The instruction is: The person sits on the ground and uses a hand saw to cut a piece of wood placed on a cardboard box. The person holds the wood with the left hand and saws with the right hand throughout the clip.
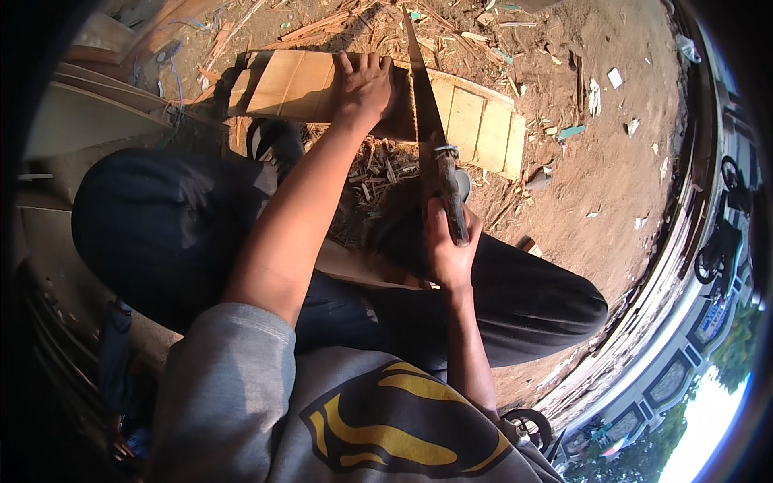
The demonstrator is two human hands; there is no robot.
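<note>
A pale wooden board (pixel 477 121) with dark lines across it lies crosswise in front of me, low above the dirt. My left hand (pixel 366 90) presses flat on its top face, fingers spread, left of the saw. In my right hand (pixel 452 249) is the dark, worn handle of a handsaw (pixel 428 117), fingers wrapped around it. The long dark blade points away from me and crosses the board near its middle. Its toothed edge shows on the left side as a bright line. How deep the teeth sit in the wood, I cannot tell.
Wood splinters (pixel 388 171) and offcuts litter the dirt ground (pixel 596 177) under and beyond the board. Large panels (pixel 88 121) lean at the left. My bent knees flank the work. Parked motorcycles (pixel 717 249) stand far right, past a strip of long planks (pixel 644 302).
</note>
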